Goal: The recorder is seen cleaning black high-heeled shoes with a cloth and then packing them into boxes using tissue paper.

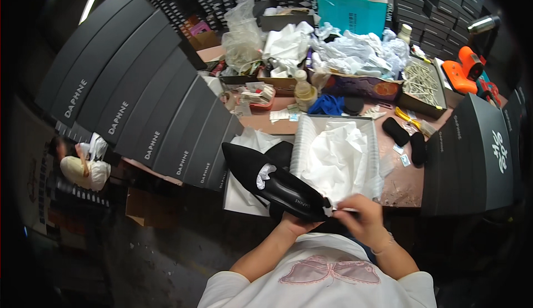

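Observation:
A black pointed shoe [288, 191] lies tilted across my lap side of the table, its toe up and to the left. White crumpled paper [265, 176] sits inside its toe. My left hand [300, 223] grips the shoe from beneath, near the heel. At the heel's back edge my right hand [358, 216] has its fingers drawn together, slightly blurred; a small white piece [327, 207] shows beside the fingertips, and what they pinch is unclear. Behind the shoe is another black shoe [279, 154], partly covered. White tissue paper [338, 155] fills the open shoebox [377, 136] just ahead.
Dark shoeboxes [150, 97] rise in a stack at the left; more boxes [469, 152] stand at the right. Two black pads [395, 131] lie beside the open box. Farther back are a bottle [304, 94], a blue cloth [326, 105], crumpled paper and an orange tool [463, 72].

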Demonstrator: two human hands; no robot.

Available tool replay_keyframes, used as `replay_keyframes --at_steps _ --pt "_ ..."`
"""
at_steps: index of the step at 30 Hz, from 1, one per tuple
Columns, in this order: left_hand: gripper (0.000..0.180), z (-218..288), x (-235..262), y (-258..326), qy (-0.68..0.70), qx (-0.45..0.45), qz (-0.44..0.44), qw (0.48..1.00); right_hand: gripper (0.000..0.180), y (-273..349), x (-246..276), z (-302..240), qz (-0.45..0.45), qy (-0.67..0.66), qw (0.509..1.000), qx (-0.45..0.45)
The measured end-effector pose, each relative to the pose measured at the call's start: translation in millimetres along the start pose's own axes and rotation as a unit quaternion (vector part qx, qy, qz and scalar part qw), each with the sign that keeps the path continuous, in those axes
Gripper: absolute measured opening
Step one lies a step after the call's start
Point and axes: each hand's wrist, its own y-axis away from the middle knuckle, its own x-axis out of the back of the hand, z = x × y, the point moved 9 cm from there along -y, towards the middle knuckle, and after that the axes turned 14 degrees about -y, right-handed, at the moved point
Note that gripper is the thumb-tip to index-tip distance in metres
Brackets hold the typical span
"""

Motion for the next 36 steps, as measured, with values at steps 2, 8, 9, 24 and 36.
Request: replay_keyframes --at_steps 2,8,9,24,36 --pt "0.035 -19 28 -2 0.034 0.031 0.020 0.999 0.041 -11 -34 0 -0.096 0.086 0.991 0.045" --pt "0.039 -15 14 22 -0.181 -0.069 0.285 0.939 0.078 1 -54 22 -0.150 0.244 0.958 -0.006" --pt "0.038 -18 16 24 -0.197 -0.052 0.312 0.928 0.081 1 -54 31 -0.188 0.226 0.954 -0.050" --pt "0.047 66 -83 -185 -0.894 0.001 0.151 0.421 0.073 83 144 108 0.200 -0.552 0.805 -0.083" --pt "0.022 170 -312 -129 -0.804 -0.332 0.045 0.491 0.068 87 141 128 0.189 -0.809 0.554 -0.054"
